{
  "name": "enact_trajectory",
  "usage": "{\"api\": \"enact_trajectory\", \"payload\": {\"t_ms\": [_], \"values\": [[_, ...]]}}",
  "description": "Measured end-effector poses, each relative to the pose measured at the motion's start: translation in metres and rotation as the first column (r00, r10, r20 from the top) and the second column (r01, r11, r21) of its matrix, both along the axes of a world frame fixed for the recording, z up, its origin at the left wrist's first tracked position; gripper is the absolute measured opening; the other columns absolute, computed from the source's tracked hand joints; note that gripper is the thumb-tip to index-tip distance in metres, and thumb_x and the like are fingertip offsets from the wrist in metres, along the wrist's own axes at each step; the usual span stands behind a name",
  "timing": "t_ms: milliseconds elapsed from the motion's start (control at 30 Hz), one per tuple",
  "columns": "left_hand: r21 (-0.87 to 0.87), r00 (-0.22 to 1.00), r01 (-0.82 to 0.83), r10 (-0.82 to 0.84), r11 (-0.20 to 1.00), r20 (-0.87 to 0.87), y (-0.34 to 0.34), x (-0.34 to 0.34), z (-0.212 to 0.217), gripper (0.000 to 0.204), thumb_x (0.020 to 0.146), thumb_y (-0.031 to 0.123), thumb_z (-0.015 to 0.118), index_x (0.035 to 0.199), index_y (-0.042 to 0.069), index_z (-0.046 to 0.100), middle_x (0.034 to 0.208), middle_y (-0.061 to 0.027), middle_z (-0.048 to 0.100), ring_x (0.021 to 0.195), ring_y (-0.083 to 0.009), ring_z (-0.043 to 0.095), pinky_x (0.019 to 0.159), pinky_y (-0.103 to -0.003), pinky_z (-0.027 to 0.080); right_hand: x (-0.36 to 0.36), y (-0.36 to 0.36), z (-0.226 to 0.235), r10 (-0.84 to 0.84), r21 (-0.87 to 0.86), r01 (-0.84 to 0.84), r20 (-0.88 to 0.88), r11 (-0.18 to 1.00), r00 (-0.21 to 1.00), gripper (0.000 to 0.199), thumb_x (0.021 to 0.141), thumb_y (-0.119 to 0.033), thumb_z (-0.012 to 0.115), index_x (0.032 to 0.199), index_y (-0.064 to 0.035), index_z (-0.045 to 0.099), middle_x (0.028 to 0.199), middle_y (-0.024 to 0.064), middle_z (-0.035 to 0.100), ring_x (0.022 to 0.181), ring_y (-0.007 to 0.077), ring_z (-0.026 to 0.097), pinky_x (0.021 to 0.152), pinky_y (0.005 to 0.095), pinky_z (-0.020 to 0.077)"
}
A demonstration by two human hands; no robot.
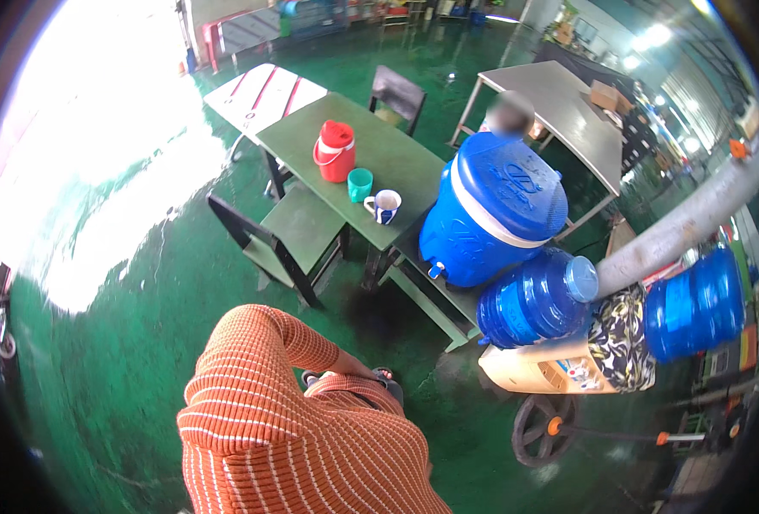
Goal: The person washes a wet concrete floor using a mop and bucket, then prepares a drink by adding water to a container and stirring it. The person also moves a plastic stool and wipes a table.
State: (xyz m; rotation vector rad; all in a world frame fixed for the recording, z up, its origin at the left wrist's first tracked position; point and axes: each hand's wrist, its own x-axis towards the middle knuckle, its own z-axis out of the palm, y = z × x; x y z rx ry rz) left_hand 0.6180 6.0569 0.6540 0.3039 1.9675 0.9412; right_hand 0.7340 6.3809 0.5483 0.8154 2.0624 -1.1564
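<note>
Blue water bottle [533, 300] on its side, capped neck pointing right.

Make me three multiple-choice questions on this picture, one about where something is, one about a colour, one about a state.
1. Where does the red jug stand?
A. on the green table
B. on the floor
C. on the chair

2. What colour is the small cup beside the jug?
A. yellow
B. teal green
C. black

3. How does the big blue cooler stand on the bench?
A. lying flat on its side
B. tipped over upside down
C. upright with its lid on

Answers: 1 A, the jug rests on the tabletop. 2 B, the cup is teal green, next to a white and blue mug. 3 C, its lid faces up and its tap sits low.
</note>
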Motion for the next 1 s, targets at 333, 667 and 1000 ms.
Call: {"api": "enact_trajectory", "payload": {"t_ms": [333, 667, 1000], "values": [[-0.043, 0.893, -0.358, 0.355, 0.933, 0.276, 0.009, 0.102, -0.003, 0.048, 0.083, 0.042, 0.042, 0.111, 0.005, 0.052, 0.105, -0.0141, 0.058, 0.096, -0.0352, 0.054, 0.078, -0.049, 0.044, -0.079, 0.098, 0.005, -0.094, -0.208, 0.056, -0.181, 0.977, 0.979, 0.023, 0.08, -0.013, 0.053, 0.103, -0.0091, 0.056, 0.075, 0.0069, 0.061, 0.056, 0.0157, 0.058, 0.044, 0.0274, 0.0455], [-0.246, 0.239, -0.819, 0.699, 0.518, 0.674, 0.006, 0.368, -0.014, 0.05, 0.083, 0.044, 0.041, 0.113, 0.005, 0.051, 0.104, -0.0126, 0.059, 0.093, -0.0356, 0.055, 0.075, -0.052, 0.045, -0.056, -0.009, 0.007, 0.787, -0.076, -0.788, 0.171, 0.611, 0.593, 0.02, 0.08, -0.013, 0.051, 0.099, -0.0103, 0.06, 0.079, 0.0019, 0.063, 0.062, 0.0109, 0.06, 0.047, 0.0246, 0.0442], [-0.332, -0.276, -0.943, 0.577, -0.009, 0.769, -0.064, 0.564, -0.041, 0.052, 0.083, 0.045, 0.041, 0.115, 0.005, 0.049, 0.104, -0.011, 0.06, 0.089, -0.036, 0.057, 0.071, -0.054, 0.046, -0.043, -0.224, 0.018, 0.848, 0.022, -0.853, 0.095, 0.522, 0.521, 0.019, 0.086, -0.016, 0.05, 0.102, -0.009, 0.059, 0.081, 0.0047, 0.064, 0.061, 0.0119, 0.061, 0.047, 0.0257, 0.0469]]}}
